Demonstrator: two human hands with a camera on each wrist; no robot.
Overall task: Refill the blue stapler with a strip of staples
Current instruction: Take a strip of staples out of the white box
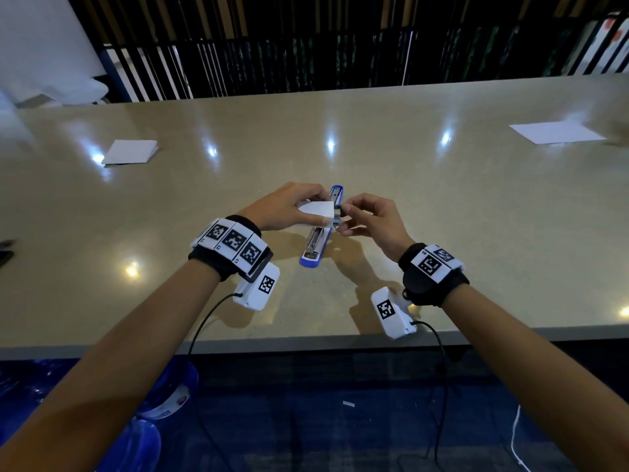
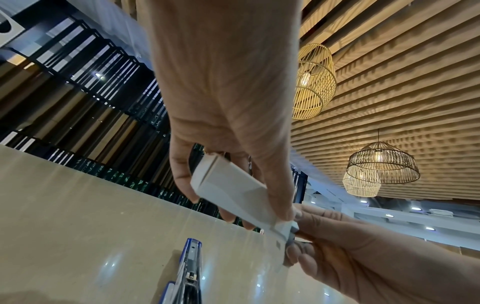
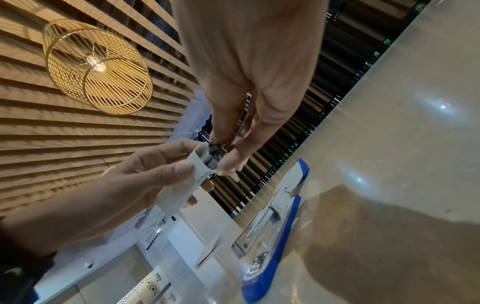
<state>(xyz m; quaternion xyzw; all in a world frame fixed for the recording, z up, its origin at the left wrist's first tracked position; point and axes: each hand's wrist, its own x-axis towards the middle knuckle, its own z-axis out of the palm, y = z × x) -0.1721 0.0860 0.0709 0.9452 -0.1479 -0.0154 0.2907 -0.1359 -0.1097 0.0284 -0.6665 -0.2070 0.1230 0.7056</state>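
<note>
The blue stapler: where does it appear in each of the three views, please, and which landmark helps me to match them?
Head view: the blue stapler lies opened flat on the table, at centre, partly under both hands.
Left wrist view: bottom centre, below the small white box.
Right wrist view: lower right of centre, running diagonally.
Shared landmark: the small white box, gripped by the left hand while the right hand pinches at its open end.

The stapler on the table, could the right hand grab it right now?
Probably not right away. The right hand is busy pinching staples at the mouth of the small white box held by the left hand. The open stapler lies just below with nothing covering it, so a freed hand likely could.
</note>
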